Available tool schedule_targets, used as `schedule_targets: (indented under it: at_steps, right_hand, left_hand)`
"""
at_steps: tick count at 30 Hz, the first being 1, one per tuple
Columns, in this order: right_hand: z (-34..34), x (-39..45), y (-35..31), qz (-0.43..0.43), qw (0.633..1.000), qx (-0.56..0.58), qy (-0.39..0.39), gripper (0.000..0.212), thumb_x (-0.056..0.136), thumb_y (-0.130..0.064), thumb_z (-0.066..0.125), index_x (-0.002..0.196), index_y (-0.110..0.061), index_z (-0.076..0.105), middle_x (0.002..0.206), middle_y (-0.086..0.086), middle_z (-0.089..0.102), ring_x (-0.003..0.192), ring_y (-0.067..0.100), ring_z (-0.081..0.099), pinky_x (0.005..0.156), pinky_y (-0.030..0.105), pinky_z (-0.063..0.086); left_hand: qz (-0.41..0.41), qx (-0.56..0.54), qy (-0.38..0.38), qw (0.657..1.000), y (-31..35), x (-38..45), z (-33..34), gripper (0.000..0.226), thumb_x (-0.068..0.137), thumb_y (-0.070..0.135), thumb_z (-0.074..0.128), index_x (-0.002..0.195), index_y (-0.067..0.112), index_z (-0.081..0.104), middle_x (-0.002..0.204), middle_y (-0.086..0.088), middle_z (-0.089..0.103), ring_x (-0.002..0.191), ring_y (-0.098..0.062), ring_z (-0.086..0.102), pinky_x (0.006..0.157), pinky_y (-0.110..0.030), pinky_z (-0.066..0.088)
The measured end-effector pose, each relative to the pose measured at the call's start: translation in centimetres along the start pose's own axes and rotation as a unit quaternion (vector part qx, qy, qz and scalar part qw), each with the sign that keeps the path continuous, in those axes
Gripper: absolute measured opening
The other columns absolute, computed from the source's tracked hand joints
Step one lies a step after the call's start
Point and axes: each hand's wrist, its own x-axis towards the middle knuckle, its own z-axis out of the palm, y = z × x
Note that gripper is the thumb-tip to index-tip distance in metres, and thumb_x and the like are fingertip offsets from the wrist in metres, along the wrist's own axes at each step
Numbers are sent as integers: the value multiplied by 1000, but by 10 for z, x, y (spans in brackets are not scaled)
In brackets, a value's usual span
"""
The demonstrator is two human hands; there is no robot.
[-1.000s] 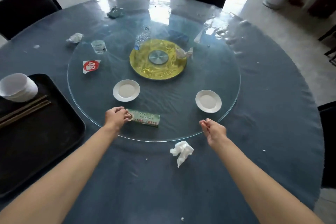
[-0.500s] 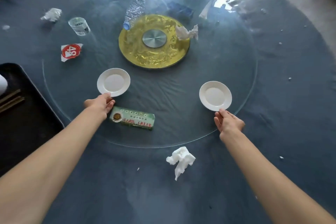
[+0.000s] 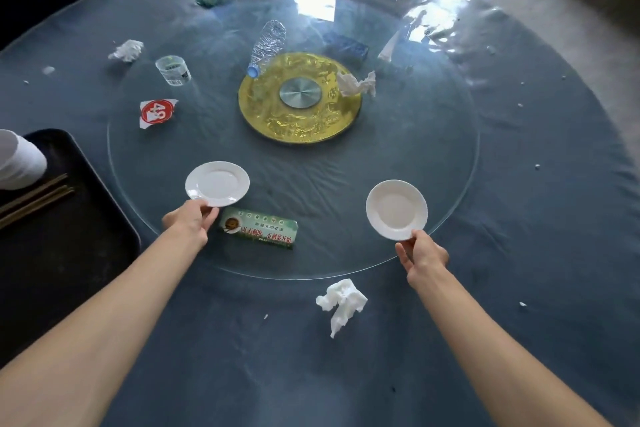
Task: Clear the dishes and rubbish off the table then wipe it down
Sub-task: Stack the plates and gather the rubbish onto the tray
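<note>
My left hand (image 3: 190, 220) pinches the near rim of a small white plate (image 3: 217, 183) over the glass turntable (image 3: 450, 135). A second small white plate (image 3: 396, 209), tilted up off the glass, is held at its near rim by my right hand (image 3: 420, 258). Between my hands a green paper packet (image 3: 259, 231) lies flat on the glass. A crumpled white tissue (image 3: 341, 303) lies on the blue tablecloth (image 3: 540, 253) in front of the turntable.
A black tray (image 3: 69, 253) at the left holds a white bowl (image 3: 19, 163) and chopsticks (image 3: 34, 199). Further out lie a plastic cup (image 3: 173, 70), a red-and-white wrapper (image 3: 157, 112), a crushed bottle (image 3: 267, 45), more tissues (image 3: 356, 84), a blue packet (image 3: 346, 45) and a gold centre disc (image 3: 299, 101).
Both hands reached forward from the turntable's near edge to the plates and took hold of their rims. The right plate is now lifted and tilted.
</note>
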Motion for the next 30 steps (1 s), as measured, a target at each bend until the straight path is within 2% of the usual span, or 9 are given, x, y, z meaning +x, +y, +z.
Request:
schedule_targets:
  at_steps: [3, 5, 8, 11, 14, 17, 19, 24, 30]
  right_hand:
    - [-7, -17, 11, -8, 1000, -17, -10, 11, 90, -6, 65, 80, -7, 66, 74, 6, 65, 65, 13, 62, 45, 20, 55]
    - [-12, -34, 21, -12, 999, -26, -25, 11, 91, -6, 64, 80, -8, 66, 74, 5, 66, 65, 11, 63, 44, 19, 54]
    - [-22, -67, 43, -6, 998, -38, -55, 8, 91, -7, 64, 84, -9, 68, 72, 3, 67, 63, 8, 64, 44, 17, 53]
    - [-33, -106, 68, -14, 994, -62, -88, 6, 87, -5, 64, 84, -6, 69, 61, 2, 67, 57, 11, 63, 44, 19, 52]
    - [-48, -147, 96, -34, 989, -86, -115, 6, 86, -5, 64, 85, -4, 70, 66, 6, 66, 58, 16, 59, 47, 21, 51]
    - [-72, -186, 127, -55, 988, -82, -121, 9, 87, -8, 65, 79, -7, 69, 71, 8, 65, 63, 19, 59, 48, 22, 52]
    - [-90, -208, 145, -62, 988, -80, -120, 15, 87, -9, 66, 72, -10, 67, 68, 6, 65, 59, 18, 58, 54, 24, 52]
    - [-132, -255, 182, -84, 983, -107, -123, 13, 88, -11, 66, 75, -14, 67, 63, 1, 63, 55, 15, 56, 52, 24, 48]
    - [-173, -308, 231, -104, 983, -93, -123, 14, 90, -9, 66, 75, -11, 66, 74, 6, 64, 60, 15, 57, 54, 25, 53]
  left_hand:
    - [12, -13, -18, 1000, -5, -14, -29, 18, 80, -11, 67, 70, 0, 56, 76, -12, 63, 72, -19, 65, 58, -25, 60]
    - [14, -14, -37, 999, -8, -24, -52, 17, 80, -11, 67, 70, -1, 57, 73, -12, 62, 68, -18, 64, 48, -21, 56]
    - [16, 13, -63, 998, -14, -42, -89, 16, 81, -10, 67, 71, -1, 59, 73, -13, 62, 67, -18, 63, 46, -20, 56]
    - [23, 36, -96, 994, -17, -60, -129, 13, 80, -12, 66, 73, -3, 60, 74, -13, 60, 68, -19, 60, 47, -19, 55]
    - [23, 48, -135, 989, -20, -76, -174, 10, 82, -11, 64, 76, -4, 61, 76, -13, 59, 68, -20, 57, 46, -19, 55]
    - [32, 52, -175, 983, -17, -90, -217, 10, 83, -11, 63, 76, -3, 62, 76, -14, 59, 67, -19, 58, 44, -19, 54]
    - [30, 58, -190, 980, -18, -100, -246, 9, 83, -10, 63, 78, -3, 62, 77, -15, 61, 67, -19, 59, 45, -19, 54]
    - [21, 67, -211, 975, -27, -120, -310, 5, 83, -9, 64, 80, -4, 64, 78, -17, 63, 70, -22, 61, 46, -20, 55]
    - [28, 61, -233, 970, -40, -149, -371, 9, 84, -9, 63, 79, -3, 61, 79, -18, 61, 70, -22, 61, 46, -20, 56]
